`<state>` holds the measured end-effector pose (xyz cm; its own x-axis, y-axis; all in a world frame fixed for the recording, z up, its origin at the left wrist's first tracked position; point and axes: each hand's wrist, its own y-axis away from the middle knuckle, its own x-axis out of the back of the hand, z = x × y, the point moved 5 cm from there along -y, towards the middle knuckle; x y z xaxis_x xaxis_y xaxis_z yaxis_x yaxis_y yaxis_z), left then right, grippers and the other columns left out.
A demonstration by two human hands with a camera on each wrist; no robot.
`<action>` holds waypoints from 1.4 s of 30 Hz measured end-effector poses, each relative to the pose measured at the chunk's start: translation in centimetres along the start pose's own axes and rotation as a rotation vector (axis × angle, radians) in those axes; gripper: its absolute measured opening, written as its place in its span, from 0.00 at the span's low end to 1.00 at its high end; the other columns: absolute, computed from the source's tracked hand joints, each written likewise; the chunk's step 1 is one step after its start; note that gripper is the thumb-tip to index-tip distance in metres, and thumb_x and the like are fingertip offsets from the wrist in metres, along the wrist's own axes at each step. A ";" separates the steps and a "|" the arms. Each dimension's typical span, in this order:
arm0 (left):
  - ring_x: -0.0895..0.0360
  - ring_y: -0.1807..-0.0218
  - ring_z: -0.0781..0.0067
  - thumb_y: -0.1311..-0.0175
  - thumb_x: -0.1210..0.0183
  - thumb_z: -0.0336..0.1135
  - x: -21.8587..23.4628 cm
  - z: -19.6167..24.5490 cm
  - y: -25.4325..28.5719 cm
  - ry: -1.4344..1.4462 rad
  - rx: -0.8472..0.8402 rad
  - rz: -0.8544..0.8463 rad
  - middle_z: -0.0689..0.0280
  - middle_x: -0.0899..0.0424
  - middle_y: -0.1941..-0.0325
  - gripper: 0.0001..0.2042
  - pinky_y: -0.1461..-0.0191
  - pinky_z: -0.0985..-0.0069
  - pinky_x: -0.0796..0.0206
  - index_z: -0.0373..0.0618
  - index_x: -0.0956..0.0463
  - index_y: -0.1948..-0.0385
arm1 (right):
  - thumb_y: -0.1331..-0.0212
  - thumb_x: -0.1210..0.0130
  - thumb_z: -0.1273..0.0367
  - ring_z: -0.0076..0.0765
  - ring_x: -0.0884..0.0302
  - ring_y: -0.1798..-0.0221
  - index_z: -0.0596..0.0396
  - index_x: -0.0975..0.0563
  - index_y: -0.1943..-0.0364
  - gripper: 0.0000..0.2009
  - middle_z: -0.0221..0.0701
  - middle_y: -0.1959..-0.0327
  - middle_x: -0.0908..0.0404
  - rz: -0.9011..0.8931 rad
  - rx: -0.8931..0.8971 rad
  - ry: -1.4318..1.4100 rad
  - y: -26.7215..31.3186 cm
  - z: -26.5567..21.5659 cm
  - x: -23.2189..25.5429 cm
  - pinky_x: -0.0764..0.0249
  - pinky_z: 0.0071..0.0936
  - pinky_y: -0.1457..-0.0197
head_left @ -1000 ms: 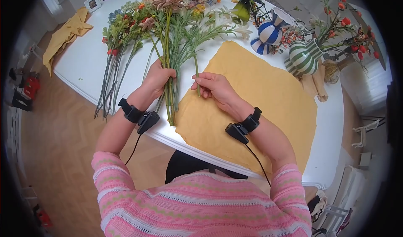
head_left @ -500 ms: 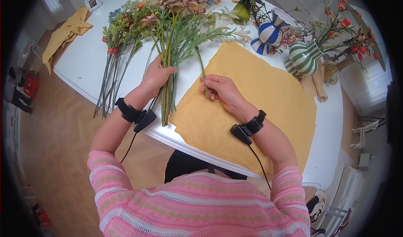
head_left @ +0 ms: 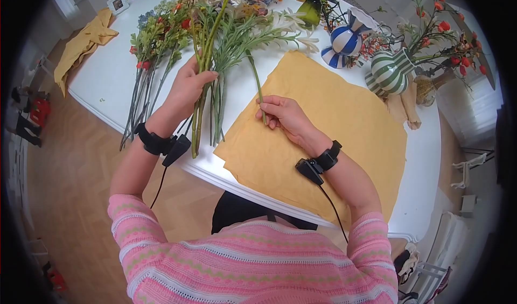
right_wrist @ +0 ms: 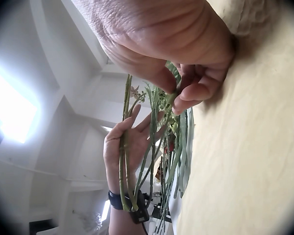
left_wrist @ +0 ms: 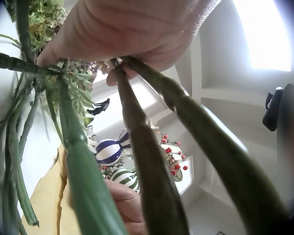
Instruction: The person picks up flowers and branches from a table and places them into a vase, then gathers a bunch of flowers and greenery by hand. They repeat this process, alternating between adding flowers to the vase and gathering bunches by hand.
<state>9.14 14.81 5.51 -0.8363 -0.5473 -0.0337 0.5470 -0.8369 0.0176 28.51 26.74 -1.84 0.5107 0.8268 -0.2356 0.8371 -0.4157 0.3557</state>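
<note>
The white worktop (head_left: 423, 191) is carrying everything in front of you, and the yellow sheet (head_left: 328, 137) is spreading over it toward the near edge. Left of that sheet, a bundle of leafy sprays (head_left: 156, 37) is lying with its bare stems pointing your way. Your left hand (head_left: 184, 88) is holding long flower stems (head_left: 198, 122) at a slight tilt, the thumb lapping over them. Your right hand (head_left: 287, 115) is resting over the yellow sheet, pinching one thin green stem (head_left: 254, 70) between thumb and fingers.

Loose leafy stems (head_left: 217, 107) are lying between the two hands, and trouble could be starting there: if you are drawing the held stems sideways, foliage could be snagging and dragging neighbours along. A slack thumb could be letting the long stems slide, since their tops are probably heavier. So narrow a right-hand pinch could be letting the single stem twist or, squeezed hard, bend.

The head view is showing the whole layout but hiding your left palm; the right wrist view is revealing it, the fingers reaching out rather than wrapping tightly. The left wrist view is bringing out knobbly joints along the thickest flower stems, hardly readable from above.
</note>
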 end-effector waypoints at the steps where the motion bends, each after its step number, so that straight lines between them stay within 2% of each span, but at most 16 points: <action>1: 0.28 0.52 0.81 0.40 0.44 0.23 0.4 0.0 0.0 0.065 0.049 0.016 0.69 0.24 0.54 0.23 0.50 0.79 0.36 0.43 0.32 0.41 | 0.34 0.48 0.70 0.16 0.29 0.76 0.58 0.23 0.62 0.06 0.28 0.70 0.18 -0.003 0.002 -0.001 0.0 0.0 0.0 0.34 0.14 0.74; 3: 0.28 0.50 0.81 0.40 0.44 0.23 1.0 0.0 -0.3 0.113 0.054 0.020 0.69 0.25 0.53 0.24 0.52 0.78 0.36 0.45 0.32 0.40 | 0.34 0.48 0.70 0.16 0.29 0.75 0.58 0.23 0.61 0.06 0.28 0.70 0.18 -0.007 -0.001 -0.003 -0.1 0.1 0.2 0.34 0.15 0.74; 5: 0.30 0.36 0.71 0.38 0.48 0.24 1.2 0.2 -0.2 0.183 0.067 -0.038 0.61 0.29 0.38 0.29 0.46 0.76 0.32 0.45 0.40 0.33 | 0.34 0.49 0.71 0.16 0.29 0.75 0.58 0.23 0.60 0.06 0.29 0.70 0.18 -0.011 -0.001 -0.003 -0.1 0.2 0.0 0.34 0.15 0.74; 8: 0.32 0.34 0.66 0.38 0.50 0.24 1.1 0.4 0.0 0.219 0.071 -0.050 0.58 0.31 0.36 0.30 0.43 0.68 0.31 0.45 0.43 0.31 | 0.36 0.47 0.70 0.18 0.29 0.75 0.61 0.23 0.58 0.09 0.28 0.70 0.19 0.017 0.024 0.044 0.2 0.1 -0.4 0.33 0.16 0.73; 11: 0.34 0.34 0.62 0.38 0.51 0.24 0.5 1.0 0.5 0.311 0.079 -0.057 0.56 0.34 0.34 0.30 0.41 0.61 0.32 0.46 0.46 0.30 | 0.39 0.44 0.68 0.22 0.28 0.73 0.66 0.24 0.52 0.16 0.28 0.71 0.22 0.110 0.106 0.336 0.3 -0.2 -0.8 0.31 0.19 0.70; 13: 0.35 0.34 0.61 0.37 0.51 0.24 -0.2 1.1 0.7 0.330 0.074 -0.068 0.56 0.35 0.33 0.30 0.40 0.59 0.32 0.46 0.46 0.31 | 0.41 0.42 0.65 0.25 0.27 0.70 0.69 0.26 0.48 0.22 0.28 0.70 0.23 0.226 0.447 0.769 0.8 -2.0 -1.6 0.29 0.23 0.65; 14: 0.35 0.34 0.60 0.37 0.51 0.24 -0.3 1.2 0.8 0.350 0.067 -0.077 0.56 0.36 0.33 0.30 0.40 0.56 0.32 0.46 0.46 0.31 | 0.41 0.42 0.65 0.25 0.27 0.70 0.69 0.26 0.48 0.22 0.28 0.70 0.23 0.225 0.445 0.768 0.8 -2.4 -2.0 0.29 0.23 0.65; 16: 0.33 0.36 0.62 0.39 0.48 0.24 -0.1 0.6 0.6 0.398 0.079 -0.086 0.57 0.35 0.34 0.29 0.42 0.59 0.30 0.46 0.43 0.33 | 0.36 0.44 0.62 0.25 0.25 0.56 0.63 0.28 0.43 0.22 0.30 0.57 0.24 0.123 0.265 0.638 0.5 -2.4 -3.0 0.28 0.24 0.52; 17: 0.32 0.38 0.64 0.40 0.45 0.23 -0.2 0.3 0.5 0.446 0.089 -0.097 0.58 0.33 0.36 0.29 0.44 0.62 0.27 0.46 0.40 0.34 | 0.36 0.44 0.62 0.25 0.25 0.56 0.63 0.28 0.43 0.22 0.30 0.57 0.24 0.125 0.266 0.637 0.1 -2.3 -3.3 0.28 0.24 0.52; 19: 0.31 0.38 0.64 0.40 0.45 0.23 -0.6 0.0 0.6 0.461 0.092 -0.107 0.58 0.33 0.36 0.28 0.44 0.63 0.27 0.46 0.40 0.35 | 0.35 0.45 0.60 0.26 0.24 0.53 0.61 0.30 0.40 0.24 0.31 0.56 0.23 0.037 0.121 0.182 -0.8 -1.4 -4.4 0.26 0.25 0.52; 22: 0.31 0.38 0.64 0.39 0.45 0.23 -1.3 -0.3 0.7 0.473 0.097 -0.116 0.58 0.33 0.36 0.27 0.44 0.63 0.27 0.46 0.39 0.36 | 0.33 0.46 0.60 0.28 0.22 0.54 0.59 0.32 0.40 0.23 0.32 0.58 0.22 -0.080 0.044 0.077 -1.2 -1.4 -6.4 0.25 0.26 0.52; 27: 0.34 0.35 0.62 0.38 0.52 0.23 -1.3 -0.4 0.8 0.381 0.095 -0.101 0.54 0.33 0.33 0.29 0.38 0.58 0.34 0.46 0.45 0.32 | 0.31 0.50 0.62 0.29 0.21 0.61 0.57 0.33 0.44 0.18 0.31 0.64 0.22 -0.123 0.083 -0.113 -0.8 -1.5 -8.2 0.25 0.26 0.58; 28: 0.33 0.35 0.64 0.39 0.50 0.22 -0.9 -0.4 0.7 0.376 0.085 -0.101 0.58 0.31 0.35 0.28 0.39 0.61 0.32 0.46 0.41 0.34 | 0.31 0.52 0.63 0.28 0.21 0.65 0.58 0.33 0.46 0.16 0.31 0.67 0.22 -0.096 0.089 -0.155 -0.8 -1.5 -8.1 0.25 0.26 0.62; 31: 0.32 0.36 0.67 0.40 0.51 0.21 0.0 -0.5 0.6 0.328 0.062 -0.071 0.62 0.29 0.36 0.27 0.39 0.65 0.30 0.46 0.38 0.36 | 0.29 0.55 0.66 0.27 0.24 0.68 0.57 0.31 0.48 0.12 0.27 0.70 0.26 -0.036 0.079 -0.232 -0.1 -1.7 -7.1 0.26 0.24 0.61; 37: 0.28 0.39 0.70 0.40 0.53 0.20 2.0 -0.5 -0.5 0.260 -0.006 0.035 0.63 0.27 0.38 0.27 0.40 0.67 0.31 0.48 0.38 0.36 | 0.28 0.56 0.65 0.24 0.33 0.74 0.59 0.33 0.45 0.14 0.25 0.73 0.30 0.028 0.153 -0.354 1.4 -2.0 -5.2 0.34 0.23 0.69; 42: 0.25 0.44 0.72 0.39 0.54 0.21 2.7 -0.9 -1.3 0.204 0.031 0.055 0.64 0.23 0.42 0.24 0.44 0.68 0.30 0.48 0.36 0.39 | 0.28 0.58 0.65 0.25 0.34 0.75 0.60 0.34 0.45 0.14 0.26 0.75 0.32 -0.005 0.248 -0.493 3.1 -2.9 -4.3 0.35 0.24 0.70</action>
<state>6.21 14.37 4.48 -0.7782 -0.5828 -0.2339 0.5878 -0.8071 0.0554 28.38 23.04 2.93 0.4882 0.5786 -0.6534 0.8303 -0.5385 0.1436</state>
